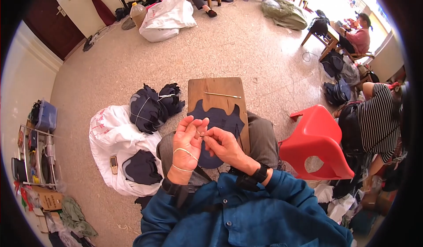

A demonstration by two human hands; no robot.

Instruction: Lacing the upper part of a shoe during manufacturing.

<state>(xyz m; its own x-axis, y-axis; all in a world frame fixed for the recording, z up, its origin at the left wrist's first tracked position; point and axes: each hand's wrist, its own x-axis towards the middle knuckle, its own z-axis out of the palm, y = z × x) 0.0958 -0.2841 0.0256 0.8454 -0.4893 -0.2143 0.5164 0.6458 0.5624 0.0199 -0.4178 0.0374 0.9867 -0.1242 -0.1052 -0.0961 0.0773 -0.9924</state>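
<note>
My left hand (pixel 186 145) is raised palm up with its fingers curled, a pale cord (pixel 185 151) looped around palm and wrist. My right hand (pixel 225 149) meets it at the fingertips. Both are pinched closed on something thin, too small to make out. Beneath them, a dark navy piece of cloth (pixel 217 117) with pointed corners lies over my lap and a wooden stool (pixel 215 84). Farther along the stool lies a thin whitish rod (pixel 222 95), apart from both hands.
On my left, a white sack (pixel 105 134) holds a phone (pixel 114 165) and dark cloth (pixel 142 167); tied navy bundles (pixel 147 108) sit beside it. A red plastic chair (pixel 315 136) stands close on my right, near a person in stripes (pixel 376 119). Another white sack (pixel 169 17) lies ahead.
</note>
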